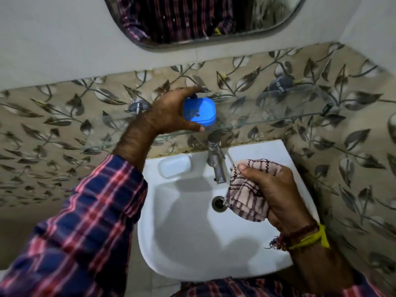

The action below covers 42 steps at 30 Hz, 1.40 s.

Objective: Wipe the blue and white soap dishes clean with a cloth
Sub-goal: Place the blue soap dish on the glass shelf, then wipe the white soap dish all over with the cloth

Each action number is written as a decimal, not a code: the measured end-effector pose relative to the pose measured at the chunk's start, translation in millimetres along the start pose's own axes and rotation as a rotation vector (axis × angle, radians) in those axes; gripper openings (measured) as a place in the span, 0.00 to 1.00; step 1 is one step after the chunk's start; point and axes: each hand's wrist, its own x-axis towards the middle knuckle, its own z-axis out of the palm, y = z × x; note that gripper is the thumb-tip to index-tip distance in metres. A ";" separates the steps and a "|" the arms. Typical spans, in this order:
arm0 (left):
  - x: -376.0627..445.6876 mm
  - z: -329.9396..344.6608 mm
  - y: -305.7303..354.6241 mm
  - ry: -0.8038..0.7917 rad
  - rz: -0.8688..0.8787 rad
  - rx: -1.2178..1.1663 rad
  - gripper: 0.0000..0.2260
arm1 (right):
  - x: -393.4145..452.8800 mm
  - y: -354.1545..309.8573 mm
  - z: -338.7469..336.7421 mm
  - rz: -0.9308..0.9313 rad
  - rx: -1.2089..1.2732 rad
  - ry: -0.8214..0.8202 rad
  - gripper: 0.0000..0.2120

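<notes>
My left hand [169,113] grips the blue soap dish [199,111] by its near and far edges, at the glass shelf [267,121] above the tap. Whether the dish rests on the shelf or hangs just over it, I cannot tell. The white soap dish [174,167] sits on the sink's back left ledge, untouched. My right hand [272,191] holds a crumpled striped pink cloth [246,194] over the basin, right of the tap, thumb pressed on top of it.
A white wall sink [192,243] with a drain [219,203] is below. A chrome tap [216,161] stands at its back centre. Leaf-patterned tiles cover the wall, with a mirror [203,18] above. A chrome bracket [278,83] holds the shelf at right.
</notes>
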 end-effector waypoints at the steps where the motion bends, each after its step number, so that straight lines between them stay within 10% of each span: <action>1: 0.0 2.1 -3.2 -0.003 0.001 -0.023 0.44 | -0.6 0.1 0.5 0.004 0.004 0.004 0.06; 10: -8.0 5.4 -4.9 0.049 0.008 -0.012 0.48 | -6.2 1.1 16.9 0.035 0.014 0.027 0.07; 17: -96.8 70.3 -1.1 0.961 0.241 -0.118 0.09 | -7.3 3.7 16.7 0.057 0.020 0.076 0.08; 23: -126.8 174.1 -91.7 0.417 -0.549 -0.311 0.16 | -12.2 14.1 13.7 0.088 0.006 0.135 0.03; 27: -95.6 182.2 -123.0 0.348 -0.934 -0.408 0.33 | -16.6 18.0 13.7 0.083 -0.039 0.143 0.02; 32: -71.0 181.1 -136.2 0.326 -1.090 -0.359 0.11 | -16.2 21.3 12.4 0.043 -0.085 0.150 0.03; 35: -79.9 181.8 -120.8 0.469 -0.864 -0.217 0.05 | -15.9 21.2 13.0 0.009 -0.081 0.137 0.02; 40: -121.4 172.1 -96.6 0.737 0.085 0.275 0.07 | -7.7 26.8 22.7 -0.028 -0.153 0.086 0.02; 42: -134.7 163.7 -82.7 0.734 -0.006 0.175 0.06 | -5.9 31.8 28.6 -0.037 -0.208 0.020 0.03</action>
